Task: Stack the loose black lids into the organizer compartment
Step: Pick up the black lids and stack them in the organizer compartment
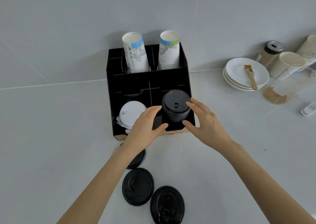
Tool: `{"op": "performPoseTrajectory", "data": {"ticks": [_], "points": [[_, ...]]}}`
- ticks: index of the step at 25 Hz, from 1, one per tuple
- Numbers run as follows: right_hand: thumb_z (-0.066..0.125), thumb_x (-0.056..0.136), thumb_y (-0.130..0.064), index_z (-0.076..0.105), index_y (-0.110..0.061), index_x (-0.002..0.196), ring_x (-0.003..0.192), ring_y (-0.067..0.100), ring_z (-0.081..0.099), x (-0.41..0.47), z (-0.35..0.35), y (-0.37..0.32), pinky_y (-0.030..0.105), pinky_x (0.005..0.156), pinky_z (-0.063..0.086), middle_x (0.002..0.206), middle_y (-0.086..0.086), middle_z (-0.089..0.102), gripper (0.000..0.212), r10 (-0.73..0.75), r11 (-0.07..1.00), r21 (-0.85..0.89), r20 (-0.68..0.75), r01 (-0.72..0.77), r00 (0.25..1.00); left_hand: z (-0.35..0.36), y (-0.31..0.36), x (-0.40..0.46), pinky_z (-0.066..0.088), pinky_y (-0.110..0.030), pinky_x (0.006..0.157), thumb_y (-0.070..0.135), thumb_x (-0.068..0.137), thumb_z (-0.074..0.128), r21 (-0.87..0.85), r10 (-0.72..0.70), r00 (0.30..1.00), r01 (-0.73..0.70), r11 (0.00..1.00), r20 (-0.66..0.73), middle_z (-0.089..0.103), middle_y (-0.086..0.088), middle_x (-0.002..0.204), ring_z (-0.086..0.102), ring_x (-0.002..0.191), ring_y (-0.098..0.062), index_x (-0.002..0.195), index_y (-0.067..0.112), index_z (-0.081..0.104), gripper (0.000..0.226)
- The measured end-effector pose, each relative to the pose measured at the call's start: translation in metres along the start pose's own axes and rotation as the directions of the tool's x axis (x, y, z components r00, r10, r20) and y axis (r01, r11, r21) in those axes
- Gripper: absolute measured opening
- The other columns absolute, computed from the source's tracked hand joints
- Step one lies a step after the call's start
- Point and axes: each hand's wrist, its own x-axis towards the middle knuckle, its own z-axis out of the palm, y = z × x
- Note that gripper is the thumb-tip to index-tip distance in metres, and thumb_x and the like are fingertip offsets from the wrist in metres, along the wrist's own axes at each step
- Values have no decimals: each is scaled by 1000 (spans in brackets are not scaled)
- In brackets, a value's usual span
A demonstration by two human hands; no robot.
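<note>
A black organizer (147, 77) stands against the wall. In its front right compartment rises a stack of black lids (175, 105). My left hand (145, 126) and my right hand (203, 121) flank that stack with fingers spread; the right fingertips touch the top lid's edge, and neither hand holds anything. Three loose black lids lie on the counter in front: one (137, 158) partly hidden under my left forearm, one (138, 186) below it, and one (167, 205) at the lower edge.
White lids (130, 114) fill the front left compartment. Two stacks of paper cups (136, 52) stand in the back compartments. To the right are stacked white saucers (246, 74) with a brush (250, 76), a shaker jar (270, 53), cups and a glass jug (289, 85).
</note>
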Motion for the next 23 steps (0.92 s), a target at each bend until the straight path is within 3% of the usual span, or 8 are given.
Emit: {"op": "performPoseTrajectory", "data": {"ticks": [11, 13, 19, 23], "points": [[57, 85, -25, 33, -17, 133, 135, 18, 27, -85, 31, -11, 29, 111, 21, 148, 2, 29, 54, -24, 999, 27, 101, 22, 995, 20, -15, -111, 24, -20, 101, 28, 84, 57, 5, -65, 997, 65, 998, 43, 42, 3, 137, 36, 124, -13, 131, 23, 35, 52], [56, 85, -28, 30, -18, 135, 137, 15, 21, -103, 41, -8, 29, 112, 18, 150, 0, 25, 57, 1, 1000, 29, 150, -5, 989, 29, -18, -129, 22, -19, 102, 28, 84, 56, 49, -57, 993, 51, 997, 107, 40, 4, 139, 33, 126, -11, 131, 25, 33, 52], [55, 84, -33, 18, -20, 139, 139, 10, 14, -152, 71, -2, 25, 113, 12, 152, -3, 16, 68, 50, 997, 39, 293, -64, 955, 46, -23, -163, 17, -32, 109, 36, 84, 52, 188, -76, 940, 14, 982, 331, 24, 9, 148, 17, 134, -9, 137, 28, 18, 63], [59, 80, -35, 21, -21, 138, 135, 12, 22, -172, 87, -1, 25, 113, 17, 149, -2, 23, 70, 43, 998, 31, 345, -57, 938, 53, -25, -173, 13, -36, 110, 39, 82, 52, 277, -76, 920, -36, 960, 384, 16, 9, 150, 10, 135, -9, 138, 29, 13, 68]]}}
